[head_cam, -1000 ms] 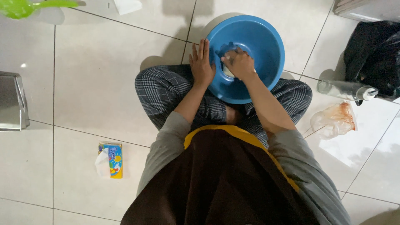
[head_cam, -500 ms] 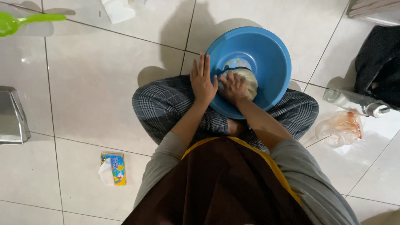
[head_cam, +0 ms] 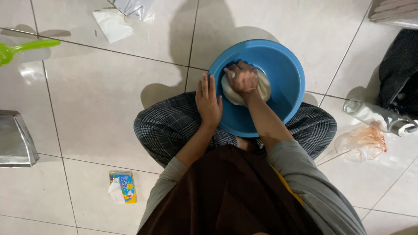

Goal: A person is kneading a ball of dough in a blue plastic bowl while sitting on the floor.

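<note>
Currently right hand [head_cam: 242,78] fist-curled on pale dough lump [head_cam: 245,87] inside round blue plastic basin [head_cam: 283,65], left hand [head_cam: 208,101], fingers together, flat on 9 o'clock rim; hard pressing could tip basin.

1. The right hand [head_cam: 242,77] covers the middle of the dough [head_cam: 261,89]; its fingertips cannot be seen.
2. The basin's [head_cam: 285,65] near rim is hidden behind the forearm and the left hand [head_cam: 208,102].
3. The green scoop [head_cam: 17,48] is cut off by the left edge.
4. The metal box [head_cam: 13,139] runs off the left edge.
5. The black bag [head_cam: 398,74] and grey lid [head_cam: 394,11] are cut by the right edge.
6. The paper sheet [head_cam: 130,6] is cut at the top.
7. The bottle's [head_cam: 376,116] contents are too unclear to tell.
</note>
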